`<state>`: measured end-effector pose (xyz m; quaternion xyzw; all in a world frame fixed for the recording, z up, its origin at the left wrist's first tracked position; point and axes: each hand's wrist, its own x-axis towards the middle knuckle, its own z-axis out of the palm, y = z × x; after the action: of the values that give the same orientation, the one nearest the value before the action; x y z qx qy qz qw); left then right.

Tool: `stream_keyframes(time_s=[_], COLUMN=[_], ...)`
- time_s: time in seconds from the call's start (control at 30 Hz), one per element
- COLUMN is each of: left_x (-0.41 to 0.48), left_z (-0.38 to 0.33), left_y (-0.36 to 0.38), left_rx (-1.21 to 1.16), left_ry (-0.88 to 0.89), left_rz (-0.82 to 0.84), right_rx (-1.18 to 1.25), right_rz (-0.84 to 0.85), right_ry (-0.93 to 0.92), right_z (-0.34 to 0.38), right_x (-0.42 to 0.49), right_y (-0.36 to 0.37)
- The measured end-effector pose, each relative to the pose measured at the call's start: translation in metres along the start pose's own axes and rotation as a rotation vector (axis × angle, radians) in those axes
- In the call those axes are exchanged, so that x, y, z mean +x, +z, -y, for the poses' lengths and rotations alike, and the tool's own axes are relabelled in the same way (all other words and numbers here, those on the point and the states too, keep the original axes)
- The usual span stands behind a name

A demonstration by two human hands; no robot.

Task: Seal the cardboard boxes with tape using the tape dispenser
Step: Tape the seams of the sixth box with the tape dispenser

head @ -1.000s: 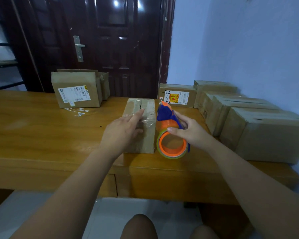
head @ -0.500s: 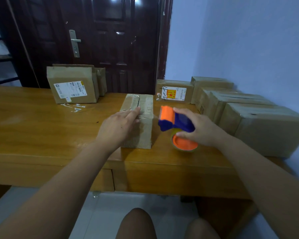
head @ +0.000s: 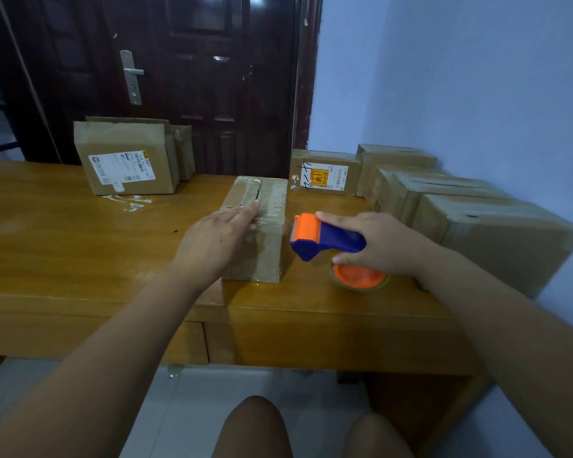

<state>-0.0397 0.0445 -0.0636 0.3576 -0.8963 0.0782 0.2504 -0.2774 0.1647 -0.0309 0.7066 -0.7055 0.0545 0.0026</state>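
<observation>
Wooden worktop point(head: 63, 246) — left hand point(head: 212, 241), fingers point(head: 245, 209) flat, presses the taped box point(head: 272, 200); right hand point(head: 387, 242) grips the tape dispenser point(head: 328, 239). Next, probably the rear-left box point(head: 126, 157).

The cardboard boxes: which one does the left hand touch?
The small taped box nearest the person: only this one has the left hand resting flat on its top.

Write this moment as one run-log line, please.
left hand: flat on taped box | right hand: grips tape dispenser, right of box | more boxes: in row along wall

taped box point(head: 257, 233), orange-blue tape dispenser point(head: 328, 239) beside
</observation>
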Motion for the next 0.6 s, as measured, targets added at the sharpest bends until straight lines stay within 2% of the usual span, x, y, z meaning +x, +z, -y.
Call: stream_keyframes(time_s=[0.27, 0.43, 0.6], left_x=[-0.005, -0.001, 0.006], left_z=[-0.007, -0.019, -0.035], left_y=[-0.002, 0.000, 0.011], left_rx=[-0.045, 0.127, 0.023], left_ry=[0.011, 0.091, 0.145], left_rz=[-0.043, -0.043, -0.106], right_rx=[-0.072, -0.154, -0.185], right_rz=[0.144, 0.214, 0.291], right_ry=[0.000, -0.010, -0.005], right_z=[0.015, 0.029, 0.043], right_x=[0.019, 0.032, 0.046], right_y=[-0.032, -0.056, -0.072])
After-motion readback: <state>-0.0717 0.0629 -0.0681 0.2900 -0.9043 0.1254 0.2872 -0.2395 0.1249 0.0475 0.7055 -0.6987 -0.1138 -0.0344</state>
